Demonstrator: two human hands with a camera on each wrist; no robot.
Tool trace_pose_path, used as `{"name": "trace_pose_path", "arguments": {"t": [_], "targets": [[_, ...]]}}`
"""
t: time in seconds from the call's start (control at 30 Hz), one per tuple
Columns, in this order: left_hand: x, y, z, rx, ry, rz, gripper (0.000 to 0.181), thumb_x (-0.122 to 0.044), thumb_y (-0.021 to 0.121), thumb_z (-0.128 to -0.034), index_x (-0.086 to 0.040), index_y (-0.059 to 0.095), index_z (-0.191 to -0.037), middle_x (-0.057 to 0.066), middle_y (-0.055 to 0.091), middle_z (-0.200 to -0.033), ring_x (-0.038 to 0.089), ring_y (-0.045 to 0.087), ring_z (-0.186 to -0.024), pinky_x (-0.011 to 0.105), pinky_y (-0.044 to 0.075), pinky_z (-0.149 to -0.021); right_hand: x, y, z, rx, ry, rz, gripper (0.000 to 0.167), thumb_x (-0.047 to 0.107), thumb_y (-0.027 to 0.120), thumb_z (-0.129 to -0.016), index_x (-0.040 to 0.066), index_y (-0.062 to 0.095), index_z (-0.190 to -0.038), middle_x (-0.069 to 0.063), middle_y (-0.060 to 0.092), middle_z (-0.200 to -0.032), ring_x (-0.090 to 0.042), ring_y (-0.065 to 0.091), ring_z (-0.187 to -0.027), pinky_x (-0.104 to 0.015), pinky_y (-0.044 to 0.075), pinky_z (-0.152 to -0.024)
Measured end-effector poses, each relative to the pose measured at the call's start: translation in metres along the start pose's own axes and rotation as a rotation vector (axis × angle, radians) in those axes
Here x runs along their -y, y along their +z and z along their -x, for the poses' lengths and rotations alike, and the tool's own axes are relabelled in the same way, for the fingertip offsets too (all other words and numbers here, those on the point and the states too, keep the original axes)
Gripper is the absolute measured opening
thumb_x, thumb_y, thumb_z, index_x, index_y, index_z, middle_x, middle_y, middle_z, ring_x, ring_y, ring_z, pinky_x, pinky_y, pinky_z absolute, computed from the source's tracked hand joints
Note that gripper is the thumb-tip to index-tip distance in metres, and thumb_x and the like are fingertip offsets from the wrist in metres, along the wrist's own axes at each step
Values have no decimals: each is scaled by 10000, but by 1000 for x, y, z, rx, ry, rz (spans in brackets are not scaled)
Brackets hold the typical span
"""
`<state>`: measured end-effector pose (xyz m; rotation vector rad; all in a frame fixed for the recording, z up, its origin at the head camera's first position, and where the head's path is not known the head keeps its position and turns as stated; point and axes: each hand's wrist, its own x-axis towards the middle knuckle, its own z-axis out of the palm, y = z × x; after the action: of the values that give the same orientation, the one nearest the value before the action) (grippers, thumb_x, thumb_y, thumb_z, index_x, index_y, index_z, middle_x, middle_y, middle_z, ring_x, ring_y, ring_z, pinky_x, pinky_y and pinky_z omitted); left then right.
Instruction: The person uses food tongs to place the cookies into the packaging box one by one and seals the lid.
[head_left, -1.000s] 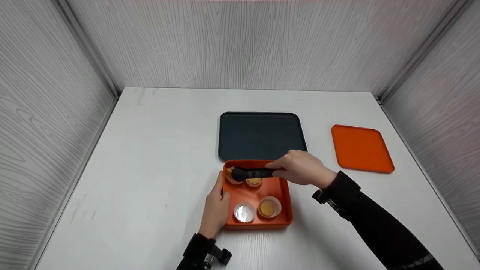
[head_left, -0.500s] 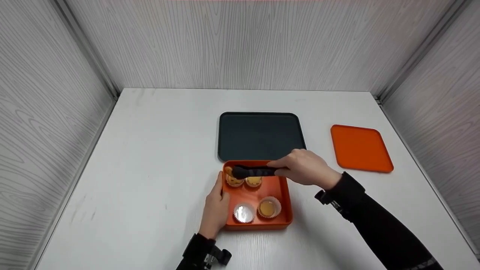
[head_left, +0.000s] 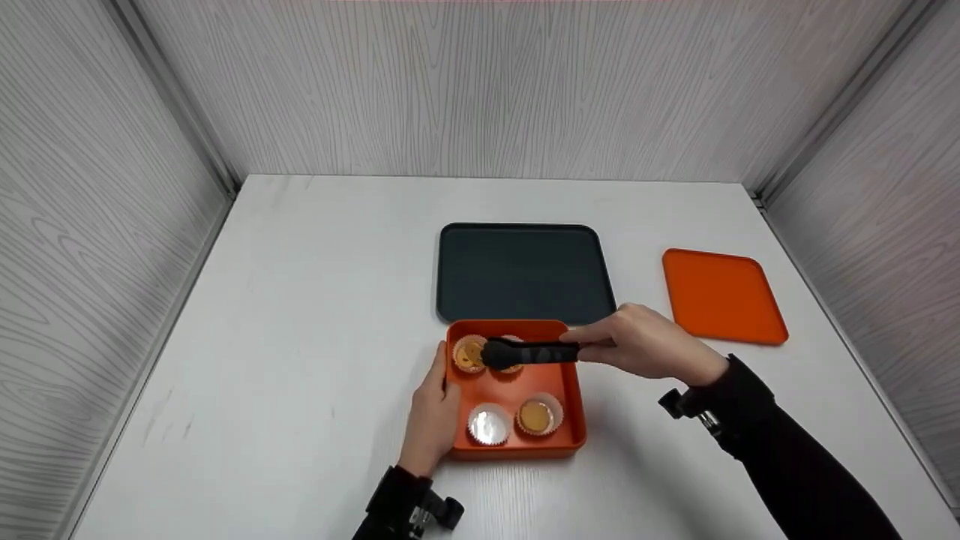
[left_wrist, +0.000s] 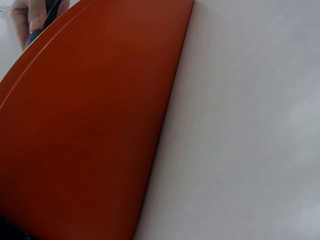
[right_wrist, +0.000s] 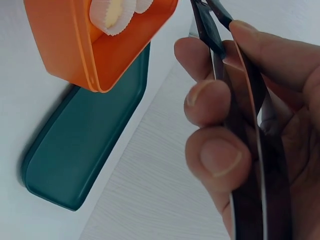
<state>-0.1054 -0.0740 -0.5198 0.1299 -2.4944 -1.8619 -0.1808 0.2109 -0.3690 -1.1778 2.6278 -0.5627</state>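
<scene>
An orange box [head_left: 517,451] stands on the table with several white paper cups inside. My left hand [head_left: 429,420] holds the box at its left wall, its thumb by the rim. With my right hand [head_left: 641,341] I grip black tongs [head_left: 536,352]; their tips hang over the far cups. The far-left cup [head_left: 457,365] contains yellow-brown pieces. The tongs partly cover the far-right cup [head_left: 511,370]. In the near row, one cup [head_left: 489,425] looks shiny inside; the other cup [head_left: 555,411] has a round yellow piece. Whether the tongs pinch anything is unclear.
A dark green tray [head_left: 521,270] lies directly behind the box. Off to the right is a flat orange tray [head_left: 724,296]. Pale wood-grain panels [head_left: 480,90] enclose the table at the back and both sides.
My right hand has drawn the tongs to the right, so the far-left cup and its yellow-brown pieces now show more fully. The left hand and box stay in place.
</scene>
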Motion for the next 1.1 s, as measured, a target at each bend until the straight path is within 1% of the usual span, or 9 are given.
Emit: {"name": "trace_pose_path", "arguments": {"t": [0.03,0.2,0.33,0.47,0.63,0.77,0.93,1.0,1.1], "targets": [[-1,0,0,-1,0,-1,621,-84,430,-1036,-77,246,-1629,59,290,-1665,195,277,-1515,441,290,-1218,-1,0,3,8,5,-12,285,202,728,-957,232,767,-1238,99,690,-790,-30,426,-559,-209,352,-516],[-2,-1,0,-1,-7,-4,617,-91,435,-1042,-76,247,-1629,62,289,-1665,195,276,-1515,440,291,-1218,-3,0,14,55,10,-76,291,183,735,-950,222,769,-1237,111,718,-835,-13,457,-567,-195,363,-503],[-1,-1,0,1,-8,-1,615,-91,434,-1044,-72,244,-1629,68,281,-1668,199,267,-1518,441,283,-1221,-1,1,19,103,0,-103,273,196,745,-943,261,780,-1206,158,692,-794,-2,455,-561,-181,352,-503],[0,0,0,3,-7,-1,609,-96,432,-1049,-72,245,-1628,68,284,-1667,199,268,-1518,442,291,-1217,2,3,21,161,-8,-116,249,218,736,-952,279,784,-1189,169,721,-841,-1,472,-580,-176,355,-514],[0,0,-1,4,-8,-11,609,-101,428,-1048,-71,247,-1628,66,282,-1668,200,268,-1519,443,292,-1217,4,6,21,206,-21,-105,246,229,727,-960,276,783,-1195,158,750,-917,3,483,-600,-173,367,-530],[-1,0,-1,2,-10,-12,616,-99,429,-1040,-75,248,-1629,63,278,-1670,194,270,-1515,437,310,-1206,5,9,18,235,-21,-86,241,227,723,-961,301,784,-1183,168,733,-874,7,461,-591,-174,358,-537],[-1,0,0,1,-14,7,617,-101,432,-1040,-78,249,-1629,53,281,-1668,165,322,-1478,404,381,-1102,8,13,13,253,-26,-81,248,188,726,-954,280,789,-1176,153,732,-861,3,493,-618,-186,430,-576],[-1,0,0,1,-15,12,616,-100,432,-1040,-78,249,-1628,52,282,-1667,163,324,-1477,406,378,-1113,9,14,11,252,-34,-72,244,175,733,-947,270,794,-1163,153,730,-850,-1,508,-633,-195,455,-595],[0,0,0,1,-20,15,619,-102,430,-1040,-87,247,-1631,48,280,-1668,169,298,-1495,424,343,-1174,10,17,7,254,-35,-53,228,175,744,-939,270,801,-1138,148,703,-785,-7,497,-626,-200,444,-589]]}}
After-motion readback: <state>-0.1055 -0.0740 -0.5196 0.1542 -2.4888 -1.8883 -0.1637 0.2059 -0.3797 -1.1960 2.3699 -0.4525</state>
